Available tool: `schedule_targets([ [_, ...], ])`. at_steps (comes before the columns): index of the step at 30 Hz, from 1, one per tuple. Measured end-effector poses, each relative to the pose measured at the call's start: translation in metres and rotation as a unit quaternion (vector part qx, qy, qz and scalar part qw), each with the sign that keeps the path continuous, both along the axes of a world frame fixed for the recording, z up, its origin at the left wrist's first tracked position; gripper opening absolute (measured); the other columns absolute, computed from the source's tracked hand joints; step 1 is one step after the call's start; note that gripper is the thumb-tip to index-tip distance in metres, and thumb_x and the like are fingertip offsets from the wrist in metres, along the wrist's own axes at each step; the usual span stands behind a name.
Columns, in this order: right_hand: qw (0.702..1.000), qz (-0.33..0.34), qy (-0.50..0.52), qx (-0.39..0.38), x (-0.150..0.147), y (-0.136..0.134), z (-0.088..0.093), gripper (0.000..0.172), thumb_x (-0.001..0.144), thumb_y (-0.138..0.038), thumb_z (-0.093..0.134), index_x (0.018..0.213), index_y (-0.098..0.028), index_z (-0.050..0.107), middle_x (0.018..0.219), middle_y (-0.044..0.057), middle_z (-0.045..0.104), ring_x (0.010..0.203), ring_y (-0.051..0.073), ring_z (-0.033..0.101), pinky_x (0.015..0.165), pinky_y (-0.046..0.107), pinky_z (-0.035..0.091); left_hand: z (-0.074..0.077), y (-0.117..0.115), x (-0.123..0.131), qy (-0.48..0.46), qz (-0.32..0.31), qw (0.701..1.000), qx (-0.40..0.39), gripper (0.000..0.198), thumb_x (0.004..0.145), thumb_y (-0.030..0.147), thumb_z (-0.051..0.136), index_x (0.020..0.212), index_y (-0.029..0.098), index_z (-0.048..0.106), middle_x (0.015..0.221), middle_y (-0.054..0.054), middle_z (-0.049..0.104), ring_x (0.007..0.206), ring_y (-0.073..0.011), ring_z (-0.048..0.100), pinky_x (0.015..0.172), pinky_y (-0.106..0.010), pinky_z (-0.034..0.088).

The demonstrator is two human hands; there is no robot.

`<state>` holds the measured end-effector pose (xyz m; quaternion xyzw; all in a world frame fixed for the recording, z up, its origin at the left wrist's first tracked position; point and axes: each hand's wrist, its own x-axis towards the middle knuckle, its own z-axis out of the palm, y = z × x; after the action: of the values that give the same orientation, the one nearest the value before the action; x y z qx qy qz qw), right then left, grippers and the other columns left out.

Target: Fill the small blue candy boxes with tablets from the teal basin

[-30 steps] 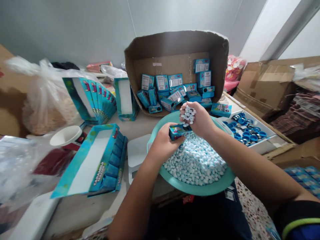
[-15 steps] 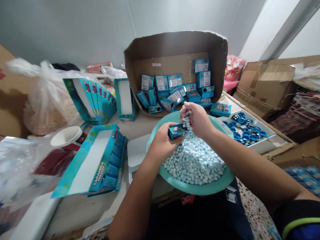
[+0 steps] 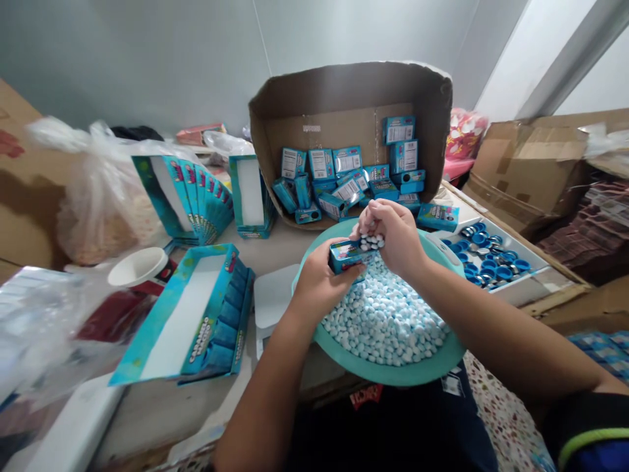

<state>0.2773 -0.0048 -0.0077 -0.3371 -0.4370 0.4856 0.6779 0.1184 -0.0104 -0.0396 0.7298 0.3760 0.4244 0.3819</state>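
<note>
From this feed I read the left hand [image 3: 319, 285] as clenched around a small blue-and-white candy box [image 3: 345, 256], held level just above a teal plastic basin [image 3: 393, 371] heaped with pale blue mints [image 3: 386, 318]. The right hand [image 3: 394, 236] is curled shut and grasps a small clump of mints [image 3: 372, 242], its fingers [image 3: 378, 216] closed at the end of the box. I cannot tell from here whether the box is open at that end or whether any mints are going in.

Behind the hands, a cut-down cardboard carton [image 3: 344, 88] holds a loose jumble of matching boxes [image 3: 322, 164]. To the right, a white tray [image 3: 528, 288] carries blue caps [image 3: 491, 262]. To the left stands a blue display carton [image 3: 184, 321].

The weak point, as I judge it, is the narrow meeting of fingers and box. A loose pinch or a tilt of the left wrist could drop mints back into the basin or onto the table. Squeezing too hard might chip their coating. A knock against the basin's rim could also shift the heap.
</note>
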Motion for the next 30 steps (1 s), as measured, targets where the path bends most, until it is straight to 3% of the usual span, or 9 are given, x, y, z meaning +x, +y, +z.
schedule_targets([
  [6, 0.997, 0.018, -0.061, 0.030, -0.002, -0.006, 0.004, 0.031, 0.087, -0.046, 0.069, 0.068, -0.022, 0.061, 0.070, 0.001, 0.059, 0.068, 0.015, 0.061, 0.071, 0.032, 0.056, 0.003, -0.002, -0.002, 0.006, -0.022, 0.998, -0.061, 0.046, 0.077, 0.037, 0.086, 0.115, 0.020, 0.067, 0.101, -0.005, 0.076, 0.092, -0.0253, 0.073, 0.079, -0.035, 0.057],
  [13, 0.996, 0.045, -0.063, 0.040, -0.001, -0.002, 0.001, 0.034, 0.089, -0.050, 0.068, 0.072, -0.022, 0.064, 0.071, 0.001, 0.064, 0.068, 0.015, 0.063, 0.074, 0.032, 0.056, 0.003, 0.000, -0.002, 0.004, -0.003, 0.998, -0.066, 0.048, 0.076, 0.036, 0.086, 0.115, 0.020, 0.065, 0.105, -0.005, 0.075, 0.095, -0.0254, 0.072, 0.082, -0.035, 0.056],
  [21, 0.994, 0.077, -0.047, 0.064, 0.001, -0.003, 0.001, 0.038, 0.095, -0.054, 0.063, 0.076, -0.021, 0.068, 0.079, 0.003, 0.068, 0.077, 0.017, 0.067, 0.084, 0.034, 0.056, 0.002, 0.005, -0.002, -0.066, -0.044, 0.993, -0.086, 0.049, 0.074, 0.038, 0.086, 0.113, 0.018, 0.062, 0.109, -0.009, 0.074, 0.100, -0.0260, 0.072, 0.088, -0.037, 0.059],
  [26, 0.993, 0.066, -0.076, 0.057, 0.002, 0.000, 0.000, 0.047, 0.092, -0.065, 0.062, 0.075, -0.021, 0.068, 0.080, 0.004, 0.070, 0.085, 0.019, 0.067, 0.090, 0.035, 0.054, -0.005, 0.009, -0.004, -0.084, 0.009, 0.993, -0.078, 0.055, 0.073, 0.041, 0.088, 0.114, 0.018, 0.060, 0.107, -0.008, 0.074, 0.097, -0.0250, 0.072, 0.085, -0.035, 0.059],
  [30, 0.991, 0.090, -0.070, 0.073, 0.001, 0.001, -0.002, 0.052, 0.094, -0.070, 0.059, 0.076, -0.021, 0.066, 0.078, 0.004, 0.072, 0.087, 0.022, 0.070, 0.092, 0.039, 0.054, -0.008, 0.012, -0.003, -0.109, 0.007, 0.990, -0.085, 0.054, 0.072, 0.040, 0.088, 0.114, 0.018, 0.060, 0.107, -0.008, 0.074, 0.098, -0.0241, 0.073, 0.085, -0.035, 0.060],
])
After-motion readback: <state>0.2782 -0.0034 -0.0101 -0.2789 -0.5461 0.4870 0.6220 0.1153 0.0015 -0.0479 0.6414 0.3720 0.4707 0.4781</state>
